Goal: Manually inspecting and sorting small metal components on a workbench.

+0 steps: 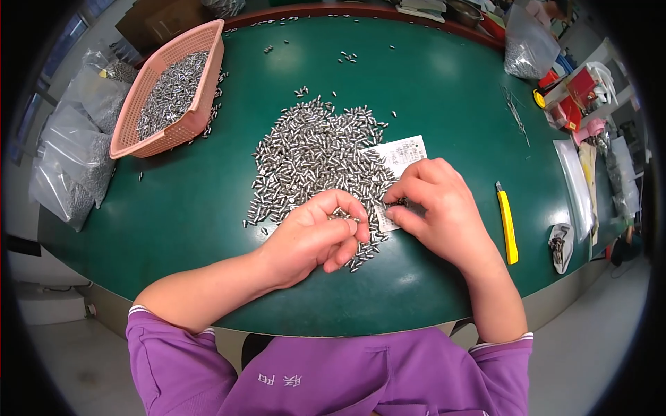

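A wide heap of small silvery metal pins lies on the green tabletop in front of me. My left hand is curled at the heap's near edge, with several of the pins showing between thumb and fingers. At the heap's right side my right hand has its fingers bent and drawn together over some pins; dark metal shows under the fingertips. A white printed card lies flat, partly under the heap and partly behind my right hand.
A pink plastic basket full of like pins stands at the far left, beside clear bags of pins. A yellow utility knife and a small white pouch lie to the right. Another filled bag sits at the far right.
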Available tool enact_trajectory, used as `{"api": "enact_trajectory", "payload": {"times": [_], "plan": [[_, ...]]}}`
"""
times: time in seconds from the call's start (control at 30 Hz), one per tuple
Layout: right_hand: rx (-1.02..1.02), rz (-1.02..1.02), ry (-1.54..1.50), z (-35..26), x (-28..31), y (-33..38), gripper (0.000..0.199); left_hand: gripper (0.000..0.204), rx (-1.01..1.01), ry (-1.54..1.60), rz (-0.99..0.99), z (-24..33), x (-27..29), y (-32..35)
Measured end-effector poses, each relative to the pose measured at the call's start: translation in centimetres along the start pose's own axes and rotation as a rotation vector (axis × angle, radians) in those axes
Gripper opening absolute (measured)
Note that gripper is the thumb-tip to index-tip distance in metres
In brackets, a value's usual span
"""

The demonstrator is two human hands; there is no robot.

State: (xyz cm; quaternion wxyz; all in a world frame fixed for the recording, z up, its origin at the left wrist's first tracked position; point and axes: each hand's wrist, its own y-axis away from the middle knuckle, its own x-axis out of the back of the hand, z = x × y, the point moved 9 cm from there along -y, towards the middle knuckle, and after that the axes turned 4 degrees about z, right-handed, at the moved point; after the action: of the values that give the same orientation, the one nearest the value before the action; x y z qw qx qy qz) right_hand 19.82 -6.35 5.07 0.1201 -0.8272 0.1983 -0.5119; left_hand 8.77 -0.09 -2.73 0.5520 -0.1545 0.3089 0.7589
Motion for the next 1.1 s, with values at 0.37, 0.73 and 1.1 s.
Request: {"api": "enact_trajectory", "payload": {"times": [0.37,0.73,1.1], "plan": [[0.034,0.053,-0.11,-0.7,-1.0,-0.2,0.01,0.011,0.012,-0.042,0.027,0.0,0.0,0.0],[0.043,0.137,-0.117,-0.6,-0.3,-0.4,0.015,0.009,0.004,-0.091,0.036,-0.2,0.0,-0.1],[0.012,0.066,0.044,0.0,-1.4,-0.1,0.012,0.013,0.015,-0.057,0.034,-0.1,0.0,-0.1]]}}
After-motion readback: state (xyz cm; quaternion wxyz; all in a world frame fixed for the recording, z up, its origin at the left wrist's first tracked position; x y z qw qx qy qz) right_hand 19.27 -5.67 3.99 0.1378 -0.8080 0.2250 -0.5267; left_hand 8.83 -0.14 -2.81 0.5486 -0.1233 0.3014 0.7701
